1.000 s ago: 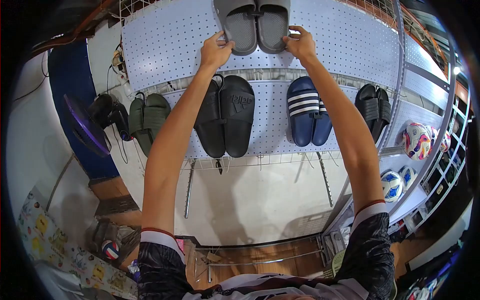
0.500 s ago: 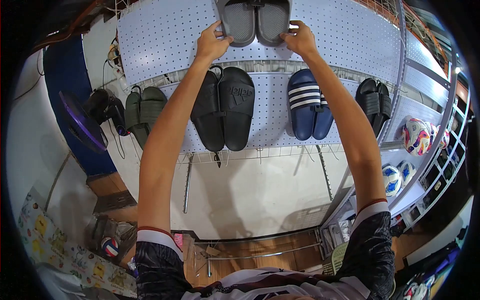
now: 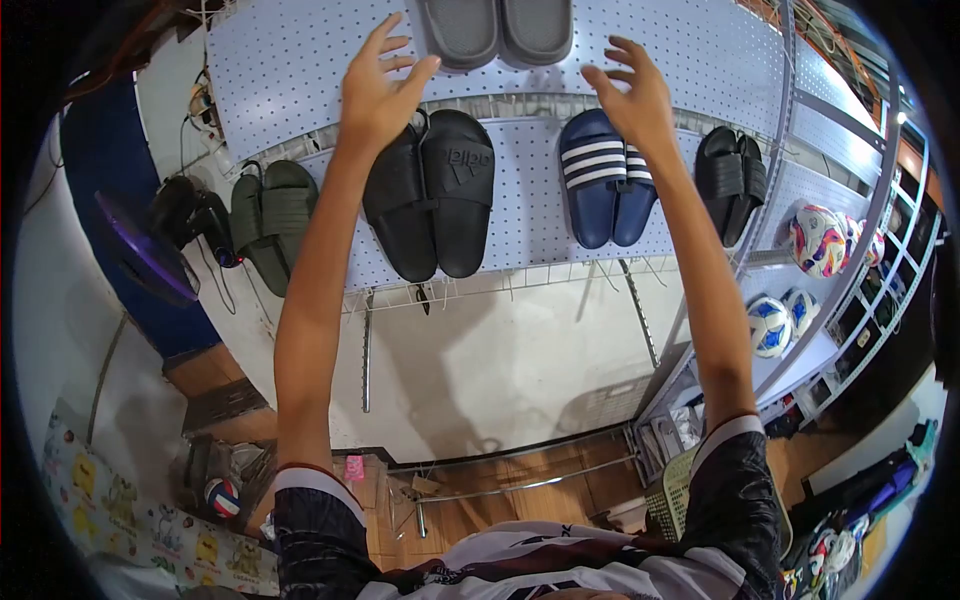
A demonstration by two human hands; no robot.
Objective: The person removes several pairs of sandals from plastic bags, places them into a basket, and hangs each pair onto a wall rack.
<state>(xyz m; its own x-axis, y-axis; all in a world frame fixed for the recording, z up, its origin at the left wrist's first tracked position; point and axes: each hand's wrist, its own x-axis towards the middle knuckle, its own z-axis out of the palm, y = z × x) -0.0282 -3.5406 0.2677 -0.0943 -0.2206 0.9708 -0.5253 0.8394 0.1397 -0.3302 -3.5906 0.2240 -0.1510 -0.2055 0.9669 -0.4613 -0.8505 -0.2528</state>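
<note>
A pair of grey slide sandals lies on the upper white perforated shelf, cut off by the top of the view. To their left, my left hand is raised with fingers apart, touching nothing. My right hand hovers to their right, fingers also spread and nothing in it. On the lower shelf, black slides with a raised logo are below my left hand. Navy slides with white stripes are just below my right hand, partly covered by my wrist.
Olive slides and smaller black slides flank the lower shelf. Several balls sit on a side rack at right. A purple-edged fan stands at left. Two metal prongs hang below, and a green basket is on the floor.
Both hands have let go of the grey slides and moved apart, opening their fingers. The grey slides stay on the upper shelf. The whole view has shifted slightly.
</note>
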